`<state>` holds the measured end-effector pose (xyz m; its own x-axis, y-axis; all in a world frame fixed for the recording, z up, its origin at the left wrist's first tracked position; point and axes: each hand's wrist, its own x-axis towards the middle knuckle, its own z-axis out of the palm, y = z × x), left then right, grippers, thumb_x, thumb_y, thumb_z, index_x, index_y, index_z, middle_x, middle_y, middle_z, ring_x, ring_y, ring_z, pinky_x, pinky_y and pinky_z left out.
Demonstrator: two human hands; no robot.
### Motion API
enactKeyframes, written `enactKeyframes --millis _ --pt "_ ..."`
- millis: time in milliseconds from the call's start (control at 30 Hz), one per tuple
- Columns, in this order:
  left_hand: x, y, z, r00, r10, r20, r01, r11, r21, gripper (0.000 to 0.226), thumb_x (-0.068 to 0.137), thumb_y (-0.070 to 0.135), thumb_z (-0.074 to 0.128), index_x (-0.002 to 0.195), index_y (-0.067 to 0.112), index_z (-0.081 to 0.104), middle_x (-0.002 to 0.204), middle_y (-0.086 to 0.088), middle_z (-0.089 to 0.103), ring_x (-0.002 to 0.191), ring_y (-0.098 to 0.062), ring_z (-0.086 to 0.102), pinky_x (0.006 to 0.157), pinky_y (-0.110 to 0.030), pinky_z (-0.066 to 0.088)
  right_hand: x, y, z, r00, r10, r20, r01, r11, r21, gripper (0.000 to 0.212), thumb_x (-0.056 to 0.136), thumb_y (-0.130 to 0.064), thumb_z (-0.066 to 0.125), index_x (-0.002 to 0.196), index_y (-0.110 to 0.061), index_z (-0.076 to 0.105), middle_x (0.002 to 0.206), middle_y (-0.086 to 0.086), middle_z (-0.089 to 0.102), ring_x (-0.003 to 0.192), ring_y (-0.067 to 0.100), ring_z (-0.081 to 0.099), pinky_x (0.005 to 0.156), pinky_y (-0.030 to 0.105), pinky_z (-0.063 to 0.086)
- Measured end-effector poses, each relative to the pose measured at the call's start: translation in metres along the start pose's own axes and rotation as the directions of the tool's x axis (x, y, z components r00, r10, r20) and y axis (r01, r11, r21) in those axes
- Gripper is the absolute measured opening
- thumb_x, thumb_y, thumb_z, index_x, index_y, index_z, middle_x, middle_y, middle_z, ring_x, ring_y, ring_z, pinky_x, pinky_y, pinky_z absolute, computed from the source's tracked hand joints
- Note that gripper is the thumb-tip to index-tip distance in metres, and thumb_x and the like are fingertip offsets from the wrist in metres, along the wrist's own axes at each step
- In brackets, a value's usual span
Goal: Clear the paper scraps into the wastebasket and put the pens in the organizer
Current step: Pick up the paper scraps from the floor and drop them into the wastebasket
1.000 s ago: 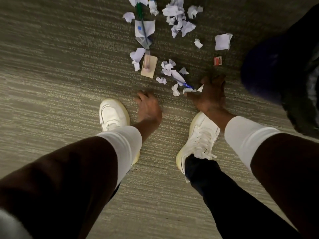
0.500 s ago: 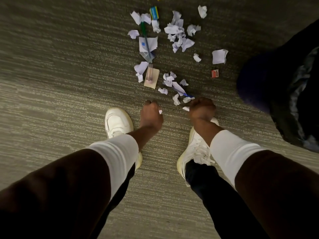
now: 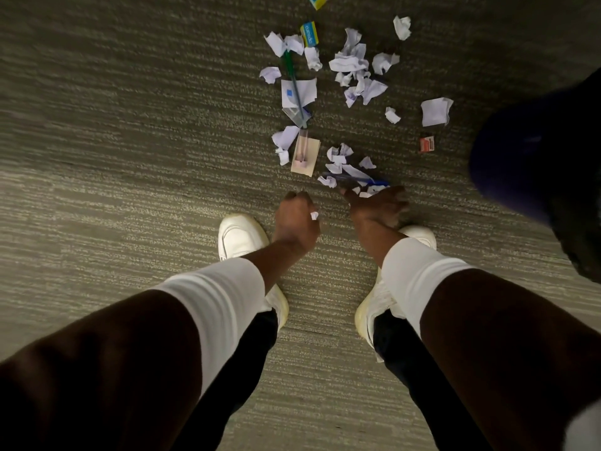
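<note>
White scraps [image 3: 349, 61] all over the carpet [image 3: 130, 157], blue pen [image 3: 357, 180] half buried under the near ones. Left hand [image 3: 296, 219] is fisted round a scrap [image 3: 313, 215], while the right hand [image 3: 379, 205] has its fingers spread over the pile. Risk imo: the pen gets scooped along and binned too.

Two hands are counted, the left hand [image 3: 297, 219] and the right hand [image 3: 379, 206]. One scrap [image 3: 314, 215] is held in the curled left fingers. More than twenty paper scraps [image 3: 436, 111] are scattered beyond the fingertips of both hands; those heaped together cannot be separated for an exact count. Three pens are counted: a blue pen [image 3: 357, 180] just past the right fingertips, a clear pen [image 3: 302, 148] beyond the left fingers, and a green pen [image 3: 292, 76] beyond that. Farther out, two yellow-and-blue boxes [image 3: 309, 34], one red box [image 3: 427, 144] and one tan card [image 3: 309, 159] are counted.
</note>
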<state>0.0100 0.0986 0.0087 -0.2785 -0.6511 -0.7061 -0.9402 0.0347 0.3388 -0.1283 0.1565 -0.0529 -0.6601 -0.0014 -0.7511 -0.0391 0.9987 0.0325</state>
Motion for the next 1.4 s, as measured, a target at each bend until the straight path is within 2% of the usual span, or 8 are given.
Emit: enactKeyframes --millis 200,333,533,633,733,933,1233,1400 --pt "-0.004 -0.016 -0.009 1.0 0.004 0.027 -0.005 1.0 0.029 0.021 0.088 0.007 0.075 0.108 0.006 0.07 0.114 -0.017 0.069 0.104 -0.032 0.065 0.083 -0.033 0.047 0.004 0.006 -0.002 0.988 -0.103 -0.116 0.104 0.995 0.0 0.084 0.097 -0.053 0.064 0.162 -0.014 0.029 0.159 0.022 0.041 0.139 0.036 0.05 0.11 0.035 0.043" --pt "-0.006 -0.016 -0.015 0.999 -0.002 0.034 0.001 1.0 0.027 0.017 0.087 0.007 0.075 0.104 0.007 0.071 0.111 -0.014 0.068 0.1 -0.03 0.065 0.077 -0.029 0.042 0.008 0.013 -0.018 0.958 -0.189 -0.215 0.203 0.978 0.042 0.035 0.099 -0.04 0.064 0.125 -0.017 0.067 0.126 0.014 0.07 0.119 0.033 0.064 0.091 0.033 0.049" --pt "-0.011 -0.002 -0.025 0.999 0.0 0.043 -0.002 0.999 0.041 0.019 0.086 0.009 0.077 0.104 0.009 0.072 0.112 -0.013 0.069 0.101 -0.028 0.064 0.076 -0.027 0.038 0.004 0.021 -0.05 0.951 -0.255 -0.176 0.256 0.966 -0.022 0.02 0.093 -0.027 0.068 0.109 -0.018 0.075 0.119 0.007 0.076 0.113 0.029 0.07 0.091 0.027 0.049" --pt "-0.022 0.016 -0.033 0.999 -0.009 0.042 0.007 0.999 0.035 0.017 0.084 0.009 0.076 0.101 0.009 0.073 0.109 -0.013 0.07 0.101 -0.031 0.065 0.08 -0.032 0.046 -0.015 0.031 -0.063 0.954 -0.264 -0.144 0.284 0.948 0.142 0.004 0.087 -0.015 0.071 0.089 -0.012 0.073 0.096 0.01 0.079 0.09 0.03 0.076 0.082 0.035 0.06" --pt "-0.042 0.044 -0.043 0.999 0.016 0.041 -0.015 1.0 -0.011 0.018 0.084 0.01 0.077 0.102 0.008 0.073 0.109 -0.013 0.072 0.102 -0.029 0.066 0.089 -0.037 0.052 -0.048 0.045 -0.084 0.955 -0.253 -0.152 0.293 0.878 0.379 0.009 0.089 -0.006 0.074 0.081 -0.007 0.07 0.083 0.014 0.077 0.069 0.026 0.077 0.07 0.051 0.066" --pt "-0.087 0.116 -0.067 0.999 0.029 -0.013 -0.031 0.992 -0.12 0.012 0.086 0.013 0.078 0.097 0.009 0.076 0.1 -0.011 0.077 0.094 -0.027 0.072 0.08 -0.032 0.053 -0.113 0.07 -0.163 0.896 -0.371 -0.245 0.437 0.838 0.328 0.013 0.09 -0.022 0.075 0.102 -0.017 0.075 0.095 0.005 0.079 0.088 0.026 0.077 0.085 0.045 0.06" --pt "-0.146 0.264 -0.092 0.966 0.226 -0.126 -0.255 0.913 -0.318 0.017 0.08 0.014 0.085 0.093 0.017 0.074 0.098 -0.001 0.075 0.085 -0.018 0.068 0.079 -0.028 0.054 -0.144 0.113 -0.319 0.718 -0.409 -0.563 0.623 0.738 0.26 0.021 0.094 -0.042 0.069 0.105 -0.024 0.071 0.095 0.005 0.076 0.085 0.025 0.074 0.076 0.047 0.06" --pt "-0.158 0.328 -0.085 0.923 0.354 -0.151 -0.384 0.863 -0.328 0.017 0.084 0.009 0.08 0.098 0.008 0.072 0.098 -0.011 0.076 0.09 -0.03 0.071 0.076 -0.032 0.052 -0.105 0.128 -0.373 0.836 -0.265 -0.48 0.484 0.769 0.417 0.03 0.083 -0.041 0.07 0.109 -0.028 0.066 0.101 0.005 0.078 0.092 0.025 0.077 0.084 0.056 0.063"
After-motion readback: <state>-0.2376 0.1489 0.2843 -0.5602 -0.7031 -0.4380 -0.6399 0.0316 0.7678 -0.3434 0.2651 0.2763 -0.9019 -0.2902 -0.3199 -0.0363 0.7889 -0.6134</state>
